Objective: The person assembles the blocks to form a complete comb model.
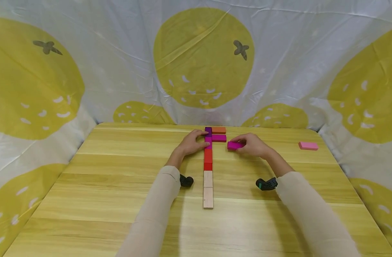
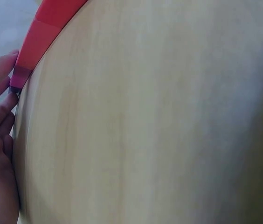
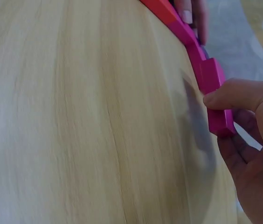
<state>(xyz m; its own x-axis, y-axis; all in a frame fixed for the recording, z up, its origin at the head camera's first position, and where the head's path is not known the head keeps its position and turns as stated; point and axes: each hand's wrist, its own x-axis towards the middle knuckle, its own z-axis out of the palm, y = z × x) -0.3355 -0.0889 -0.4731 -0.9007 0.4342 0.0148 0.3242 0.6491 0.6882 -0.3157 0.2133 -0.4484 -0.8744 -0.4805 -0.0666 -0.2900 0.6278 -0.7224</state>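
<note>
My right hand (image 1: 252,145) pinches a magenta block (image 1: 234,146) between thumb and fingers. In the right wrist view that held block (image 3: 211,74) is raised over the table, its shadow below. My left hand (image 1: 190,143) touches the far end of a straight column, its fingertips on the purple block (image 1: 208,129) and the magenta block (image 1: 209,139). Nearer in the same column lie red blocks (image 1: 208,157) and plain wooden blocks (image 1: 208,197). Right of the column's far end, an orange block (image 1: 219,130) and another magenta block (image 1: 219,138) lie crosswise, side by side.
A pink block (image 1: 308,146) lies alone near the right edge of the wooden table (image 1: 102,185). Behind the table hangs a white cloth (image 1: 125,53) with yellow fruit shapes. Black wrist cameras stick out below both sleeves.
</note>
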